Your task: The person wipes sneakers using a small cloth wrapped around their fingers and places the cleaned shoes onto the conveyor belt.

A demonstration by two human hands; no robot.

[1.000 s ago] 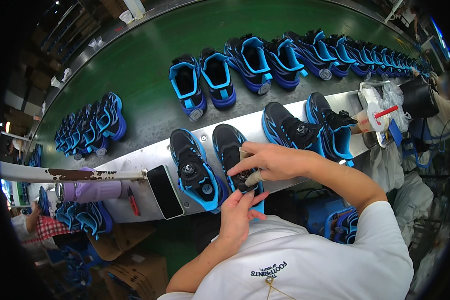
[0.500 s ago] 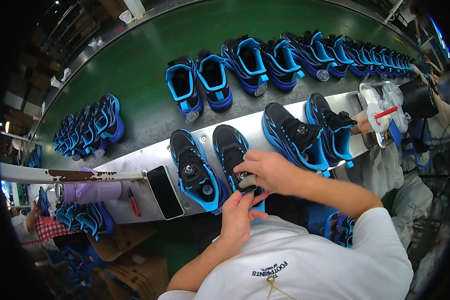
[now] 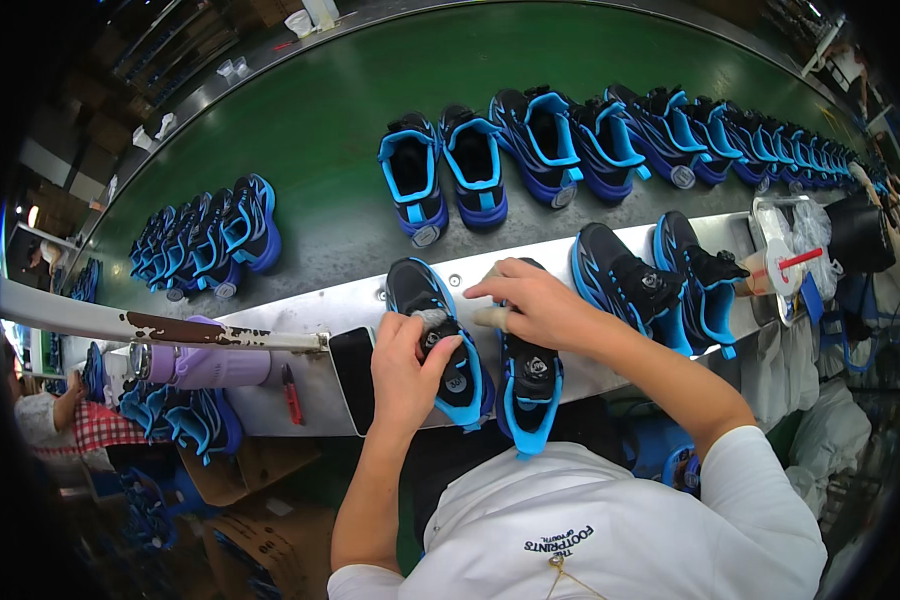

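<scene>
In front of me a pair of black sneakers with bright blue linings lies toe-away on the metal ledge. My left hand (image 3: 404, 368) is closed at the tongue and round dial of the left sneaker (image 3: 416, 283), thumb and fingertips pinched there; the fingers partly cover the dial. My right hand (image 3: 536, 308) reaches over the front of the right sneaker (image 3: 532, 408) with its fingers stretched out, nothing held in them. That sneaker's dial shows below the hand. Pale covers sit on some fingertips of both hands.
To the right stands another pair of sneakers (image 3: 610, 265), then a cup with a red straw (image 3: 782, 268). A long row of sneakers (image 3: 475, 158) lines the green belt (image 3: 340, 100). At left are a phone (image 3: 354, 368), a red pen (image 3: 292, 398), a purple bottle (image 3: 225, 366) and a white bar (image 3: 80, 322).
My left hand has gone from the right sneaker to the left one's dial. My right hand has lifted off the right sneaker's dial toward its toe. The whole view has shifted slightly.
</scene>
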